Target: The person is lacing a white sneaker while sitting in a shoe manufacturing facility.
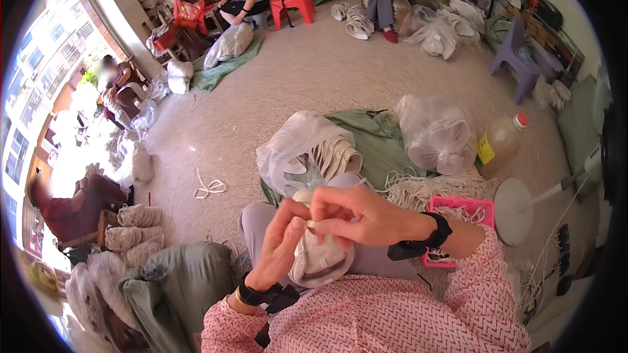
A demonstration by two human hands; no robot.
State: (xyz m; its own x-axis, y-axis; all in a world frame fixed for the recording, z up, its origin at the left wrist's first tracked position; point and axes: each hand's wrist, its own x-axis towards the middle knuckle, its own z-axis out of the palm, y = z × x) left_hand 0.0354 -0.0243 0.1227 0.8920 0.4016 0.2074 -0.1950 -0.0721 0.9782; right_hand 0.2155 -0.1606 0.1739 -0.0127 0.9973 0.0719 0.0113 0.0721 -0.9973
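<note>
Room: speckled floor (196,124) spreads ahead of your hands, a bright opening (39,91) far to their left. Counting left to right: four seated people (72,202), two far left of your left hand, two well ahead. One green sack (183,281), left of it; one white cord (208,190) looped on the floor, ahead-left. Your left hand (282,242) has fingers curled at one small pale piece (311,225); can't tell whether they grip it. One cream shoe (314,258) lies on your lap, beneath both hands. Your right hand (350,212) pinches that piece, thumb against forefinger. Right of it: one pink basket (488,214), one bottle (500,150), one purple chair (517,55) farther off.
</note>
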